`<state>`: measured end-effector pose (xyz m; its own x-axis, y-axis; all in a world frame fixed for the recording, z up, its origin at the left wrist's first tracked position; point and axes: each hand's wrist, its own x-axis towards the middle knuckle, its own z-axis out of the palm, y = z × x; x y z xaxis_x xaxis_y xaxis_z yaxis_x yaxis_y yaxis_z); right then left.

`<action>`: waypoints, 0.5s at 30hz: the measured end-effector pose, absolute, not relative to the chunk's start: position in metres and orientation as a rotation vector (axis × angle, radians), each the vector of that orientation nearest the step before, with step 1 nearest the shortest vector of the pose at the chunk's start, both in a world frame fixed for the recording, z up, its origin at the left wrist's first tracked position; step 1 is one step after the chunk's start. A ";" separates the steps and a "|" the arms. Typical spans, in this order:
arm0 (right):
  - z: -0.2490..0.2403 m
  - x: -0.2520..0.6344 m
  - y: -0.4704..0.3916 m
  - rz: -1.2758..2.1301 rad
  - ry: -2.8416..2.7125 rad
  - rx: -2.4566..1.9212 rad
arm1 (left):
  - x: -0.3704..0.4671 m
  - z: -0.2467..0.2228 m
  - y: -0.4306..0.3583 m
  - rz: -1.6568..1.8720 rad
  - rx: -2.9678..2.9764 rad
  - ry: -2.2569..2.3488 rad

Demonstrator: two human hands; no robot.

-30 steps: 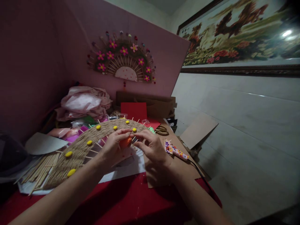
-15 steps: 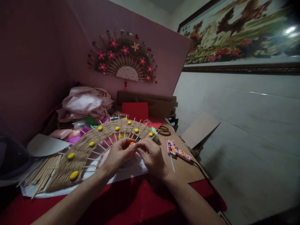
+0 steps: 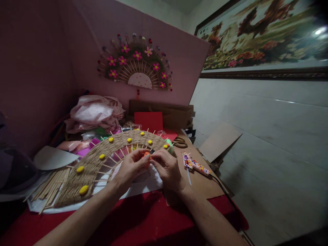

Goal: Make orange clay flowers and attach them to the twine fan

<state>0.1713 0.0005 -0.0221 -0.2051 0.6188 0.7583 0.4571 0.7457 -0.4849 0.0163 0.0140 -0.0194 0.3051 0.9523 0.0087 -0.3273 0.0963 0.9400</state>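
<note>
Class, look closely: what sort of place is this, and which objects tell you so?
Probably a home craft corner: a flowery glue gun, a twine-wrapped fan shape with yellow dots, and bundled wooden sticks suggest it.

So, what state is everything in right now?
Orange piece, pinched by left hand, right hand at its edge
Twine fan, lying down, dotted yellow
Glue gun, lying down, cord attached
Sticks, loosely piled
Pink cloth, crumpled
Flowered fan, upright
Cardboard sheet, tilted
</note>
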 end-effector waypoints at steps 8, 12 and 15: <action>-0.025 0.179 0.005 0.200 -1.822 -0.725 | 0.017 -0.017 0.015 1.227 1.261 0.744; -0.026 0.180 0.006 0.220 -1.896 -0.684 | 0.017 -0.025 0.019 1.239 1.461 0.714; -0.025 0.181 0.006 0.217 -1.905 -0.692 | 0.016 -0.028 0.020 1.254 1.572 0.760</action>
<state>0.1810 0.0065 -0.0248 -0.2837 0.5553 0.7817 0.3657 0.8163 -0.4471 0.0161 0.0198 -0.0279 0.2801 0.8883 0.3639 -0.0885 -0.3536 0.9312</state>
